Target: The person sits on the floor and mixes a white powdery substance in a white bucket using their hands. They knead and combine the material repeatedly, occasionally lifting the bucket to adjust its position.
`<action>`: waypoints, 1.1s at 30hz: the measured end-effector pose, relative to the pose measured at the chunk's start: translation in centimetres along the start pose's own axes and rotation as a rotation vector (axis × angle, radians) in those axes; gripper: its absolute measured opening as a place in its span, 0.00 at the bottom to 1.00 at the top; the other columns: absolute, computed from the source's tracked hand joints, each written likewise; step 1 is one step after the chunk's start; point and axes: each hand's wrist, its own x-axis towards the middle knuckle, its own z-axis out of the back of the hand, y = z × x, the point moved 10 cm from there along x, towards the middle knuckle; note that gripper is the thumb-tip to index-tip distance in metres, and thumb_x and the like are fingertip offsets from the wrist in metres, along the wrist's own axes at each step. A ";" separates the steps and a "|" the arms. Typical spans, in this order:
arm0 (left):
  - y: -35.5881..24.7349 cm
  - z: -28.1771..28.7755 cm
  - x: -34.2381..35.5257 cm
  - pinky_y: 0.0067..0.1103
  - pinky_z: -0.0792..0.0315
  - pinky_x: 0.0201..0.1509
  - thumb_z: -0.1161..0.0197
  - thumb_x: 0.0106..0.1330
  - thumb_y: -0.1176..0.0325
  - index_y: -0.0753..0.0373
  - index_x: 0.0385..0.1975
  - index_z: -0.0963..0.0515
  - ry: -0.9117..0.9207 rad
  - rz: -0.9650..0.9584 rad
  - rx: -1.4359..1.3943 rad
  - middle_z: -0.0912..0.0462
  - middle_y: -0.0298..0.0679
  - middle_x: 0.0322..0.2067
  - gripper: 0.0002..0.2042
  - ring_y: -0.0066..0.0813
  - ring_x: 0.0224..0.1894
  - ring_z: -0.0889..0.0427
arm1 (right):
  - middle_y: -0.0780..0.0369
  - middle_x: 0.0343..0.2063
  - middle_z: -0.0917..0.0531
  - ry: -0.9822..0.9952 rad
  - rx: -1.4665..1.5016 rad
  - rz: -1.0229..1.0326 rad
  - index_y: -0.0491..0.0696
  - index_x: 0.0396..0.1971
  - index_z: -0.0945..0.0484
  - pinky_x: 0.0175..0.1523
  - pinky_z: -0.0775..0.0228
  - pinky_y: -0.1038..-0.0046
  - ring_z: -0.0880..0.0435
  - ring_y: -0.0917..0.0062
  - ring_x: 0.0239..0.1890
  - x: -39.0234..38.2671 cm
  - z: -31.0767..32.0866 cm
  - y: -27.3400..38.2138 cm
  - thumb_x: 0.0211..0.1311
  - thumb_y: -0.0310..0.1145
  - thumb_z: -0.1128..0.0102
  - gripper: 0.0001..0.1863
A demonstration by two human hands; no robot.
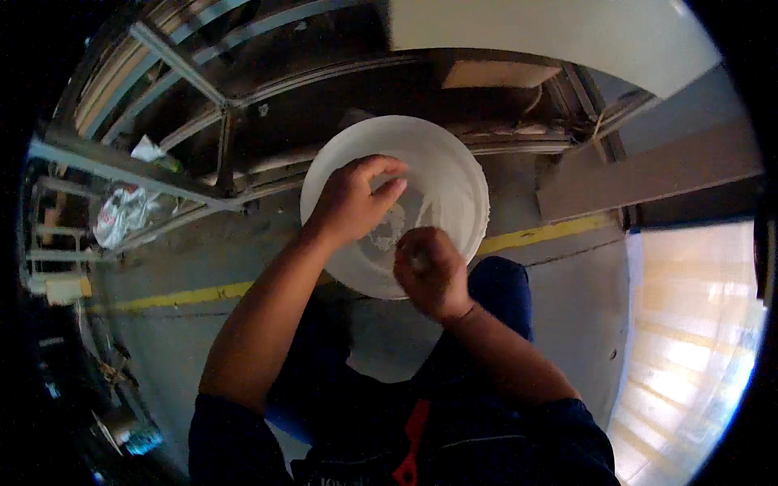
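Note:
Between my legs stands a wide white tub [464, 174], with whitish smears on its inner wall and bottom. My left hand [354, 200] hovers over the tub's left side. Its thumb and forefinger are apart, and nothing shows between them. My right hand [433, 273] is closed in a fist above the tub's near right rim. Something small and pale shows within the curled fingers, too unclear to name. My two hands do not touch, and part of the tub is hidden beneath them.
A metal frame rack [223, 146] runs behind the tub and to the left, with a crumpled plastic bag [130, 212] on it. A yellow line [182, 297] crosses the grey floor. At right are a brown board [648, 174] and a bright translucent sheet [689, 340].

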 end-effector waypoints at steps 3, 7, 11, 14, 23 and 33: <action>-0.3 0.9 -3.7 0.33 0.23 0.58 0.26 0.62 0.62 0.64 0.50 0.17 0.038 0.064 0.192 0.15 0.48 0.49 0.19 0.45 0.53 0.16 | 0.51 0.33 0.17 0.093 -0.157 -0.043 0.44 0.38 0.24 0.42 0.23 0.58 0.16 0.51 0.37 5.1 1.3 0.7 0.58 0.29 0.31 0.12; -2.4 -0.8 -6.8 0.40 0.26 0.60 0.26 0.59 0.58 0.64 0.45 0.16 0.106 -0.040 0.350 0.15 0.49 0.42 0.19 0.49 0.50 0.17 | 0.50 0.36 0.14 0.391 -0.418 0.005 0.46 0.44 0.32 0.43 0.21 0.55 0.13 0.50 0.39 9.8 1.3 -1.1 0.59 0.35 0.30 0.20; 0.4 -4.2 -8.8 0.40 0.26 0.57 0.27 0.59 0.56 0.64 0.36 0.16 0.175 -0.095 0.485 0.15 0.47 0.36 0.16 0.47 0.47 0.17 | 0.50 0.38 0.14 0.854 -0.547 -0.072 0.46 0.46 0.33 0.46 0.21 0.56 0.13 0.52 0.42 9.4 -1.5 -4.9 0.55 0.36 0.26 0.26; 1.6 -5.5 -9.7 0.39 0.24 0.56 0.32 0.62 0.54 0.63 0.33 0.16 0.246 -0.027 0.494 0.13 0.47 0.34 0.16 0.47 0.43 0.15 | 0.50 0.40 0.15 1.050 -0.623 -0.074 0.45 0.46 0.31 0.50 0.22 0.58 0.14 0.54 0.45 9.1 -3.0 -5.2 0.49 0.36 0.23 0.29; 1.7 -5.7 -10.2 0.38 0.20 0.46 0.36 0.64 0.54 0.62 0.30 0.17 0.136 0.000 0.487 0.14 0.46 0.29 0.15 0.44 0.37 0.13 | 0.50 0.47 0.15 1.573 -0.885 -0.058 0.44 0.51 0.27 0.56 0.25 0.57 0.17 0.52 0.52 5.2 -4.6 -9.5 0.52 0.45 0.29 0.30; 1.7 -5.3 -10.4 0.40 0.21 0.37 0.32 0.60 0.55 0.61 0.26 0.21 0.071 -0.019 0.441 0.17 0.45 0.27 0.15 0.46 0.34 0.16 | 0.49 0.47 0.16 1.872 -1.046 -0.131 0.43 0.54 0.24 0.55 0.23 0.58 0.16 0.53 0.52 2.2 -4.7 -9.8 0.45 0.30 0.30 0.30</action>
